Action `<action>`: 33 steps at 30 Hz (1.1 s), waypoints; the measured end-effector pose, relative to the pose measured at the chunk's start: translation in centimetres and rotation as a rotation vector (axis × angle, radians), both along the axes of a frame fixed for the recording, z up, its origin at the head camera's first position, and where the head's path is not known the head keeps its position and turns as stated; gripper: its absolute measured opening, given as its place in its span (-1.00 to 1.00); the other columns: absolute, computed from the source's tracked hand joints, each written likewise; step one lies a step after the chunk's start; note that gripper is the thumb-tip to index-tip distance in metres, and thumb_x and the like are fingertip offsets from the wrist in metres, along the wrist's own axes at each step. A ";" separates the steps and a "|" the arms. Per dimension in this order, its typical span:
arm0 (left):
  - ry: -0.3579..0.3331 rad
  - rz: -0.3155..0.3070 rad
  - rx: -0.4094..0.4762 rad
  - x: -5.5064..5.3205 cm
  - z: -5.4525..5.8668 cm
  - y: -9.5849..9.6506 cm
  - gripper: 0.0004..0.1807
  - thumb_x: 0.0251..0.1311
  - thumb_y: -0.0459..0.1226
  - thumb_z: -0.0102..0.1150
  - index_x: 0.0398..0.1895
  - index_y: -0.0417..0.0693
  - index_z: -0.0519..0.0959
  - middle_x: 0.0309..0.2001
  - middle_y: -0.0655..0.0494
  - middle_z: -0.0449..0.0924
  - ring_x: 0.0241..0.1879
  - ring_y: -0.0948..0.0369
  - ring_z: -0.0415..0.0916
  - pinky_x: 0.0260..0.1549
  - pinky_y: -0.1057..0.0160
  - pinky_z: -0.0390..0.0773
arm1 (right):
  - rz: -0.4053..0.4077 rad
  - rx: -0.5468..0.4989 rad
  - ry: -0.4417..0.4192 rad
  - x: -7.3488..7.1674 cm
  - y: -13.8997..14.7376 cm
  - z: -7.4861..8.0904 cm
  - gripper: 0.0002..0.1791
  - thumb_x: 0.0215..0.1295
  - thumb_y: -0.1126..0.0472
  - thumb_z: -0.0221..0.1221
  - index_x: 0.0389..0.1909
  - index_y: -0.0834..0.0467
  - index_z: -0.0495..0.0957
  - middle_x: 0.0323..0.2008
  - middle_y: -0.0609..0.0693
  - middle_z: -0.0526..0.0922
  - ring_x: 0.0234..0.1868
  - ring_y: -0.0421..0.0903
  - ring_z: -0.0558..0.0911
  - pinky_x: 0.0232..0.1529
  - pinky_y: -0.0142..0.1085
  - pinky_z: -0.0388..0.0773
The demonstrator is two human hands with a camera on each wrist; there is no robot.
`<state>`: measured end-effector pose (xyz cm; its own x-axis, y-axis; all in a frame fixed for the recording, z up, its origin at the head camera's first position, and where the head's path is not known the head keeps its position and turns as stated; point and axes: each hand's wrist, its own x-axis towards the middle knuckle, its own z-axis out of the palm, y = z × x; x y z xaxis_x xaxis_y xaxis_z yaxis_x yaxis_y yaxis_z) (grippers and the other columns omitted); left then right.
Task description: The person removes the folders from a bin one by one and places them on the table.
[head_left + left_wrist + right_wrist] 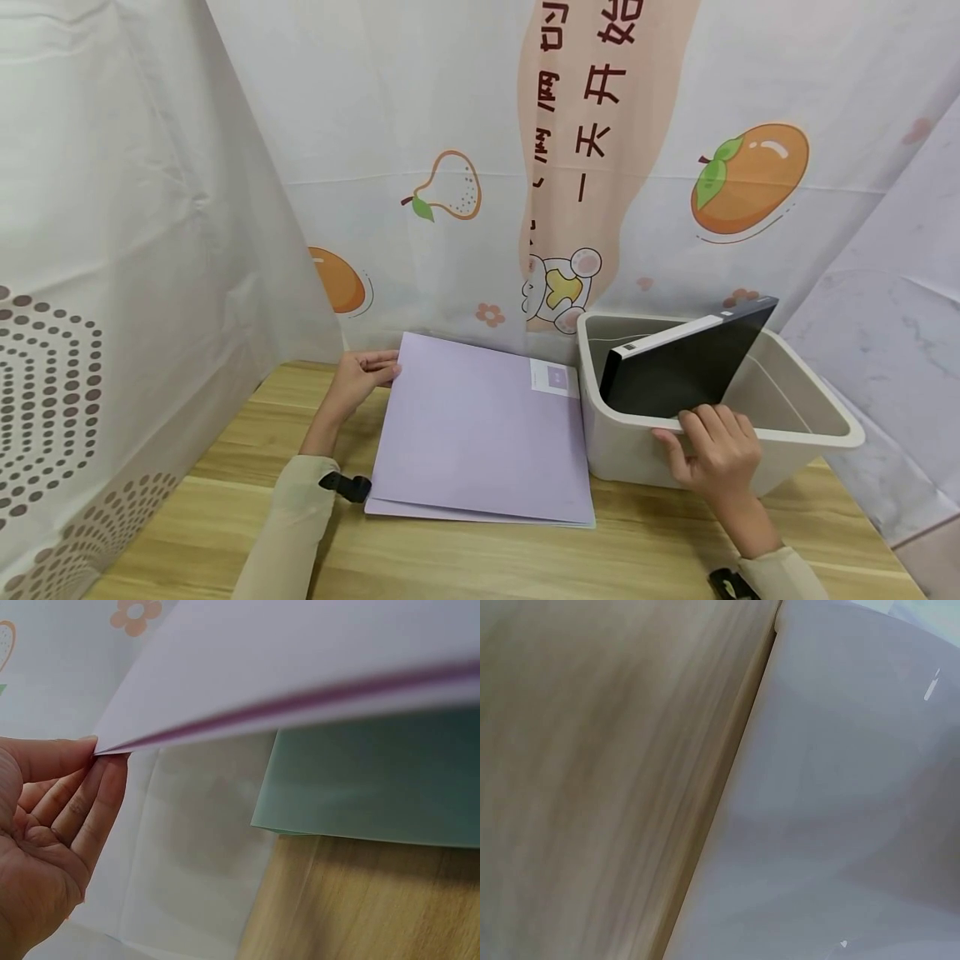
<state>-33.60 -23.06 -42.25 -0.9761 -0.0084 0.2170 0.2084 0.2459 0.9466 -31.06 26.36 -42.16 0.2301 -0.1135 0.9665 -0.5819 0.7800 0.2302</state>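
My left hand (356, 385) pinches the far left corner of a light purple folder (480, 433) between thumb and fingers. In the left wrist view, that purple folder is raised at the corner above a pale green folder (360, 784), which lies on the wooden table. A white label (553, 377) marks the purple folder's far right corner. My right hand (718, 454) grips the front rim of a white plastic bin (626, 454), fingers over the edge and thumb outside. Inside the bin leans a black file box (675, 375), tilted with its right end above the rim.
The bin stands at the right on the wooden table (420, 558), close beside the folders. A printed curtain (420, 275) hangs behind the table, and more sheeting (150, 208) hangs at the left. In the right wrist view, the table edge (712, 795) shows.
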 end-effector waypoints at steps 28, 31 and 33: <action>-0.003 0.017 -0.026 0.1 -0.6 0.0 -0.60 0.35 -0.43 0.23 0.19 -0.50 0.54 0.08 -0.46 0.61 -0.29 0.47 0.69 -0.21 0.28 0.76 | -0.006 0.013 -0.015 0.1 0.1 0.0 -0.23 0.46 -0.27 0.08 -0.73 0.29 0.34 -0.73 0.16 0.34 -0.71 0.16 0.27 -0.64 -0.04 0.03; -0.002 0.027 -0.024 0.2 -0.6 0.1 -0.60 0.34 -0.43 0.23 0.19 -0.50 0.55 0.08 -0.47 0.60 -0.29 0.48 0.69 -0.21 0.29 0.76 | -0.011 0.015 -0.020 0.2 0.2 -0.2 -0.23 0.46 -0.27 0.07 -0.73 0.29 0.34 -0.73 0.16 0.35 -0.70 0.16 0.27 -0.63 -0.04 0.03; 0.004 0.029 -0.030 0.1 -0.7 0.1 -0.60 0.34 -0.44 0.22 0.19 -0.50 0.55 0.08 -0.47 0.60 -0.29 0.49 0.69 -0.18 0.25 0.76 | -0.013 0.014 -0.022 0.2 0.3 -0.2 -0.23 0.46 -0.27 0.07 -0.73 0.29 0.34 -0.73 0.16 0.35 -0.70 0.16 0.27 -0.63 -0.04 0.03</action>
<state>-33.48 -22.92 -42.99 -0.9748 -0.0300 0.2210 0.2040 0.2805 0.9379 -30.91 26.61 -42.39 0.2073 -0.1298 0.9696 -0.5765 0.7846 0.2283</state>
